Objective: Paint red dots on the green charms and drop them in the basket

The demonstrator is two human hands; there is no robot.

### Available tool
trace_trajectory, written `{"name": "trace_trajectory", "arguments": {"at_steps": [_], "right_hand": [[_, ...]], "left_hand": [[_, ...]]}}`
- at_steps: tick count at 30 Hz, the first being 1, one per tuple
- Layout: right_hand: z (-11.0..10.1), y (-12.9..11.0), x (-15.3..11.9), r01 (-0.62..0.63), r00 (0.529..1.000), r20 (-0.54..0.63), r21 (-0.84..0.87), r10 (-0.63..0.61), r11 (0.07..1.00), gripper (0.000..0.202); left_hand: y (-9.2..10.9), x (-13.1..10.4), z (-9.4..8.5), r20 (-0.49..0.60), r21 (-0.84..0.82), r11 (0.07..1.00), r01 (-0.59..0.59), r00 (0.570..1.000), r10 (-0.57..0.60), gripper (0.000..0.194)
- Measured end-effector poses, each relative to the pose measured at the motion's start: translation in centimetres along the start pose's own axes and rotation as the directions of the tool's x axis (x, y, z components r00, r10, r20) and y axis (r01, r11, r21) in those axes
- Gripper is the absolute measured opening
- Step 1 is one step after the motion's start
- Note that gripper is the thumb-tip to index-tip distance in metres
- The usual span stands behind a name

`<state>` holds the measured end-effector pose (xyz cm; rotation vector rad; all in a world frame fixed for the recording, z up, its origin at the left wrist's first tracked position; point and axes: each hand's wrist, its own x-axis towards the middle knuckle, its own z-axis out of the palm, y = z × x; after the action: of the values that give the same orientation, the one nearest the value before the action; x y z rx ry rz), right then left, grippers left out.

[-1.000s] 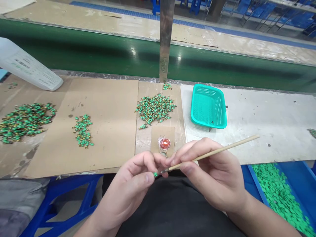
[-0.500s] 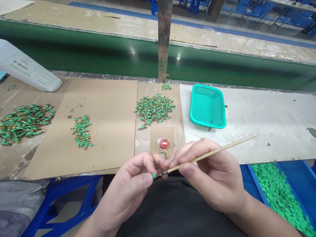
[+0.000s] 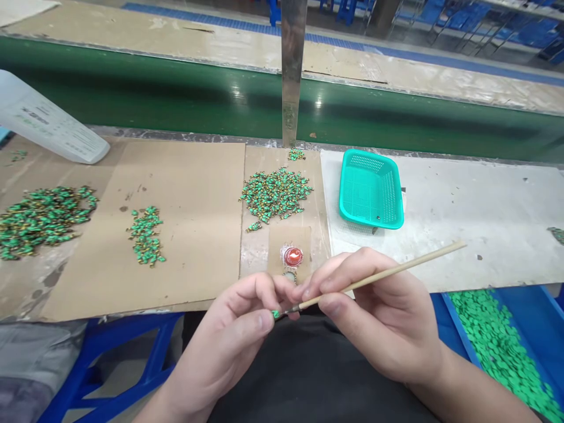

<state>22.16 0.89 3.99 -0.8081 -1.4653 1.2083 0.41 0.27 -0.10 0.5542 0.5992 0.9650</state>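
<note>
Between the thumb and fingertips of my left hand [image 3: 242, 329] is pinched a small green piece [image 3: 275, 314], its far side hidden by the fingers. My right hand [image 3: 383, 317] is closed on a thin paintbrush [image 3: 396, 268] with a pale wooden handle slanting up to the right. The brush's dark tip meets or nearly meets the green piece; contact is too small to make out. Just beyond the hands, a small round cap of red paint [image 3: 293, 256] sits on a cardboard square, with a second small cap [image 3: 289, 276] partly behind my fingers.
Heaps of small green-and-gold pieces lie in the middle [image 3: 277, 194], on the left cardboard [image 3: 147, 235] and at far left [image 3: 44, 220]. A turquoise basket [image 3: 371, 220] stands right of centre. A whitish plastic container [image 3: 53, 126] leans at left. A blue tray [image 3: 520, 311] holds green pieces.
The brush handle's far end has shifted slightly to the right and down. My left hand and the green piece are almost where they were.
</note>
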Motion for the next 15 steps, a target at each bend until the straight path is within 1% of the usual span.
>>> {"name": "trace_trajectory", "arguments": {"at_steps": [7,11,15], "right_hand": [[-0.22,-0.7,0.47,0.054,0.998,0.046,-0.157,-0.048,0.986,0.016],[-0.42,-1.0,0.48,0.073,0.996,0.058,-0.209,-0.062,0.975,0.016],[-0.55,-0.96,0.57,0.084,0.994,0.092,-0.244,-0.063,0.966,0.015]], "left_hand": [[0.09,-0.1,0.01,-0.035,0.055,0.998,-0.004,0.999,0.006,0.021],[-0.05,-0.23,-0.18,-0.039,0.098,0.995,-0.003,0.999,0.007,0.021],[-0.23,-0.41,-0.44,-0.073,0.154,0.988,-0.001,0.997,0.012,0.021]]}}
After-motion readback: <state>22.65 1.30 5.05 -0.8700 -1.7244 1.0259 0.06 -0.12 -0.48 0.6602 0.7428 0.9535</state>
